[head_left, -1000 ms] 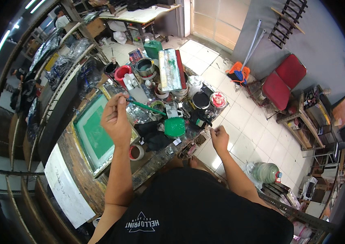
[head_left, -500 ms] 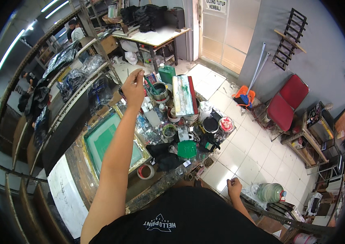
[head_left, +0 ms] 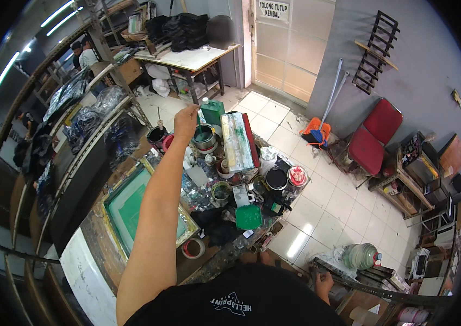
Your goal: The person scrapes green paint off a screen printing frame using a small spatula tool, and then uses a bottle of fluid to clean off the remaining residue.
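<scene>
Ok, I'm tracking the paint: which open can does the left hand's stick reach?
The silvery metal can beside the green jug: the stick in the left hand reaches its mouth, while the black-filled pot stands farther right.

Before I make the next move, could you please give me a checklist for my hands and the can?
1. Left hand holds the stick: ok.
2. Can is open: ok, no lid on it.
3. Stick reaches into the can: ok; how deep, cannot tell.
4. Room around the can: not ok, the jug and the box stand close.
5. Left forearm clear of the screen: cannot tell, it passes across it in view.
6. Right hand empty: cannot tell, too small in view.
</scene>
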